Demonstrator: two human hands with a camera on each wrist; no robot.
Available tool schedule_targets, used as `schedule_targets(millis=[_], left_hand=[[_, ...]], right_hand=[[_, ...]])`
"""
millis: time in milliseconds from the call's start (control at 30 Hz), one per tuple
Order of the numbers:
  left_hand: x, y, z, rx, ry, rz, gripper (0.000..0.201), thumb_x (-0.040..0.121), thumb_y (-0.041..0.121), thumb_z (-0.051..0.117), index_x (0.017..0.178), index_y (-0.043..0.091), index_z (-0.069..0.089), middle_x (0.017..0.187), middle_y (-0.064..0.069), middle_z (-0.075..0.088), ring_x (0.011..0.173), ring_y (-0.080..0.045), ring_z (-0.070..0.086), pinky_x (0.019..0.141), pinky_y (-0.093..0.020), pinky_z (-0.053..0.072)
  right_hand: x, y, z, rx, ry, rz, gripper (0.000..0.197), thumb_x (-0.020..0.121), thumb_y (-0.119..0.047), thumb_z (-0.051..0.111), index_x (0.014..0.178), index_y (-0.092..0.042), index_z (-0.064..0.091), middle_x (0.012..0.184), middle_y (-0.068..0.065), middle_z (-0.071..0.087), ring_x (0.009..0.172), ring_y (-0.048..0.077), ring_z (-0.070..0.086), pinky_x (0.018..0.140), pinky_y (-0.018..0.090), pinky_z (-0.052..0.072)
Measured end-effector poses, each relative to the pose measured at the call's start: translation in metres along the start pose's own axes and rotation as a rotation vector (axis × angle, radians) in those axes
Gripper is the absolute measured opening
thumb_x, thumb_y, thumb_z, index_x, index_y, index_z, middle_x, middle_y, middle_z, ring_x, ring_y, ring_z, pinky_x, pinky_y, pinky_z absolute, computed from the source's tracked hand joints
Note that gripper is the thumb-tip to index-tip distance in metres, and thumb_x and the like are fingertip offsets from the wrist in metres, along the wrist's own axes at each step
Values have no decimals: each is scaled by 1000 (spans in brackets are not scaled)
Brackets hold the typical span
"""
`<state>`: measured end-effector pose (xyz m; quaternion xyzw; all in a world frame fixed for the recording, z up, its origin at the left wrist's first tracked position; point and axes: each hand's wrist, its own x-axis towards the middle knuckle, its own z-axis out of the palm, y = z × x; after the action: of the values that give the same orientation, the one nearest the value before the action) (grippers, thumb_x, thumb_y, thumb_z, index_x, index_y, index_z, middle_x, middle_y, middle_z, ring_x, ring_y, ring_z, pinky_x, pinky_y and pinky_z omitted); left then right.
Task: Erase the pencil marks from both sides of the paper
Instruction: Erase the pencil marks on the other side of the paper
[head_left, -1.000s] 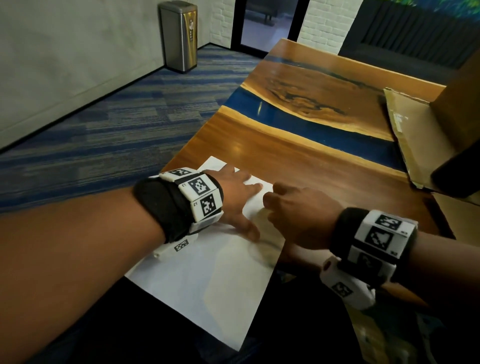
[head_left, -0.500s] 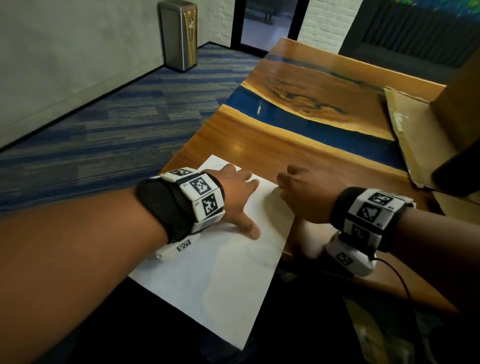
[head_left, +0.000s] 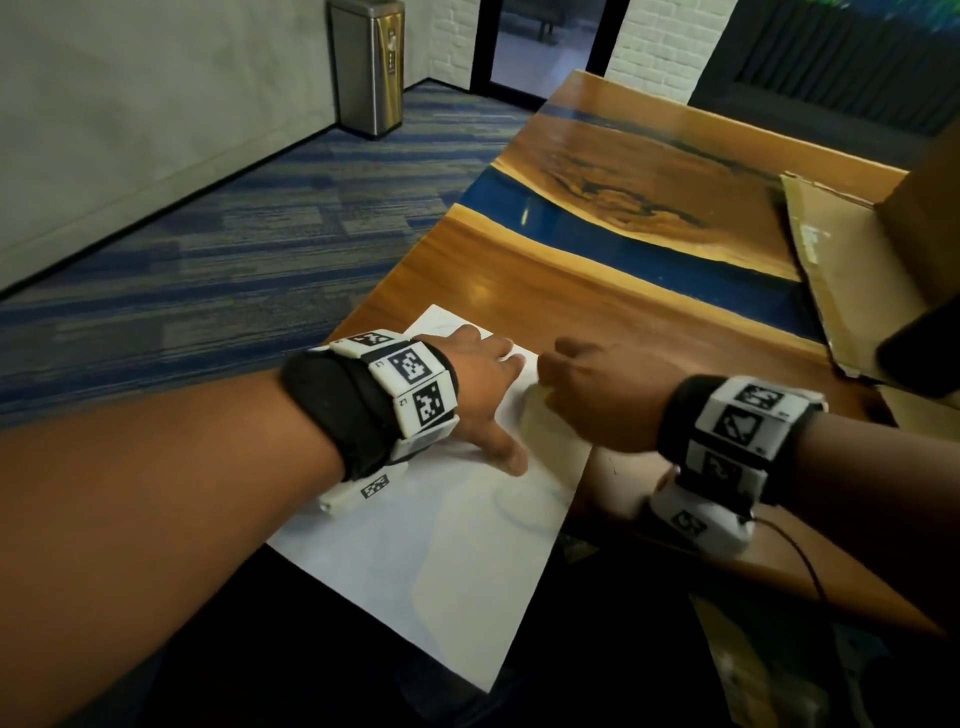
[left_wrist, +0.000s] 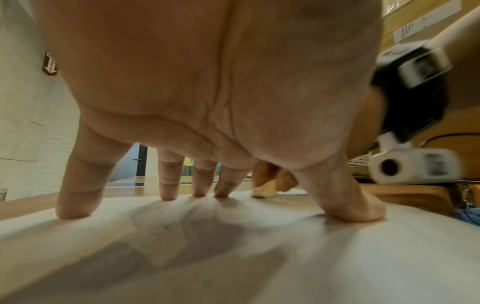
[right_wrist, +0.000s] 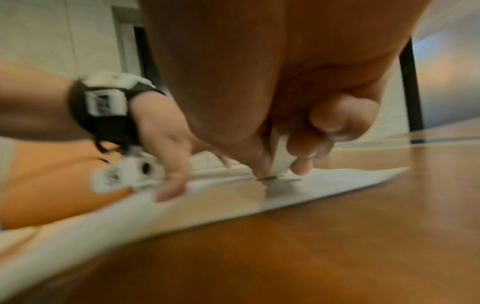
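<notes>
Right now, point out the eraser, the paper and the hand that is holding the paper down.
eraser (right_wrist: 280, 153), right wrist view, on its white side between the fingers.
paper (head_left: 447, 561), head view, on the bare sheet near the table edge.
left hand (head_left: 475, 387), head view, on the back of the hand.

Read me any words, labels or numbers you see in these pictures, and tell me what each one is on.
No text can be read.
Wrist bands: square code patterns; tiny characters beside them too small.
Bin: front label too small.
Wall sign: arrow and print, blurred.
Cardboard box: labels blurred.
Paper: faint pencil marks only.
</notes>
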<state>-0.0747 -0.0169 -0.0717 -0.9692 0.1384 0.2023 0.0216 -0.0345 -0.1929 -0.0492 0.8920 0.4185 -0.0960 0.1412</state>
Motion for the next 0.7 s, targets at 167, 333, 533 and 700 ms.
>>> schedule_targets(millis=[167, 333, 533, 700], left_hand=[[-2, 3, -1, 1, -2, 1, 118, 63, 89, 60, 155, 24, 25, 164, 1, 18, 146, -30, 22, 109, -54, 38], [-1, 3, -3, 18, -9, 5, 118, 66, 89, 58, 157, 21, 23, 164, 0, 19, 146, -30, 22, 111, -54, 37], [-2, 2, -1, -59, 5, -18, 116, 55, 91, 62, 151, 32, 33, 162, 7, 21, 144, -26, 23, 109, -53, 39], [-1, 2, -2, 6, -8, -1, 119, 65, 90, 58, 157, 22, 23, 164, 1, 19, 146, -29, 23, 111, -54, 38]], right_hand=[[6, 2, 3, 0, 39, 11, 26, 100, -35, 42, 118, -18, 51, 100, -2, 47, 79, 21, 55, 71, 40, 55], [10, 5, -1, 39, 15, 89, 28, 102, -34, 44, 123, -18, 50, 106, 1, 51, 83, 20, 55, 75, 38, 55], [8, -16, 6, 80, 60, -48, 27, 98, -26, 50, 124, -21, 54, 100, -2, 48, 77, 17, 52, 67, 33, 50], [20, 14, -1, 43, 57, 165, 26, 100, -32, 47, 121, -17, 53, 102, 0, 48, 81, 20, 54, 67, 33, 50]])
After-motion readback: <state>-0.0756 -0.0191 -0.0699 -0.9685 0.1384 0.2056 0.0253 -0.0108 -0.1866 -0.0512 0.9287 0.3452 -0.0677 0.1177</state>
